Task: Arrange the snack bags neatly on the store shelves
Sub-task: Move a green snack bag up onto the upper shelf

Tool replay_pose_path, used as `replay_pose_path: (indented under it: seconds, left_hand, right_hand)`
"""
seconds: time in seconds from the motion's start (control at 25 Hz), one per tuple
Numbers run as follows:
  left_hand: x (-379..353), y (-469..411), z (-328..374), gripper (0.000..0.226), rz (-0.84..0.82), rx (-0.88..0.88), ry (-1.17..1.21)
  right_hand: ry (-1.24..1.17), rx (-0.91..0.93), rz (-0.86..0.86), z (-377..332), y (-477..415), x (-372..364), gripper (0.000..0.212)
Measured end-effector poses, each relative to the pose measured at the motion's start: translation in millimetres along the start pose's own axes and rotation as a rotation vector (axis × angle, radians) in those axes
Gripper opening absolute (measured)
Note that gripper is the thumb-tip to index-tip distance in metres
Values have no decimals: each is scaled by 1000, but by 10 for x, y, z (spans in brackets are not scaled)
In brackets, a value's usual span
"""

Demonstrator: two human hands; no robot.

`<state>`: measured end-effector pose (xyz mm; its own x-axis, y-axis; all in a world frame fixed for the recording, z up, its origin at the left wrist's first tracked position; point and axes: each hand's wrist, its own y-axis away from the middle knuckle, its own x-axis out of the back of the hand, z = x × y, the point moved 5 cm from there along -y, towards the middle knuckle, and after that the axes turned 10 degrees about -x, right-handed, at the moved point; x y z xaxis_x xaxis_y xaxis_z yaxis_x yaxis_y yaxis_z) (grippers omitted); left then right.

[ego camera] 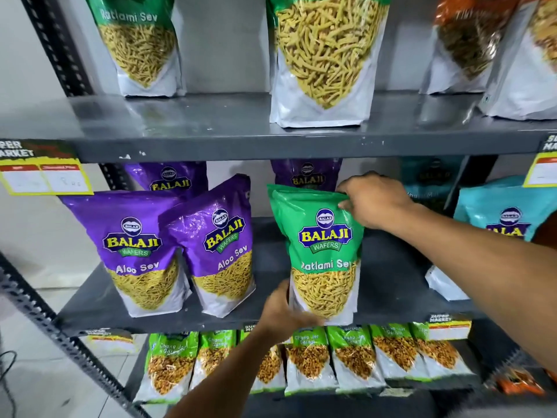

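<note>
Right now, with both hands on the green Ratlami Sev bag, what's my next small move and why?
Probably lift the green Ratlami Sev bag off the middle shelf toward the top shelf: matching Ratlami Sev bags stand there, while purple Aloo Sev bags fill this row. Right hand pinches its top, left hand supports its base.

- The green snack bag [322, 251] stands upright on my middle shelf [391, 291].
- Two purple snack bags [177, 251] stand just left, leaning together.
</note>
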<state>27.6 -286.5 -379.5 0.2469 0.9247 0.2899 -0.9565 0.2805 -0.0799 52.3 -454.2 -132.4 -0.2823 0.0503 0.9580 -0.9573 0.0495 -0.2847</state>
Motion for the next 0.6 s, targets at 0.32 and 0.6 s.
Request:
replay_pose_path:
  seconds: [0.32, 0.6]
  left_hand:
    - [68, 1448, 669, 66, 177, -30, 206]
    - [408, 2129, 1594, 73, 343, -289, 258]
  right_hand:
    - [-165, 160, 50, -187, 687, 735, 27]
    - [-269, 311, 190, -365, 1127, 1935, 27]
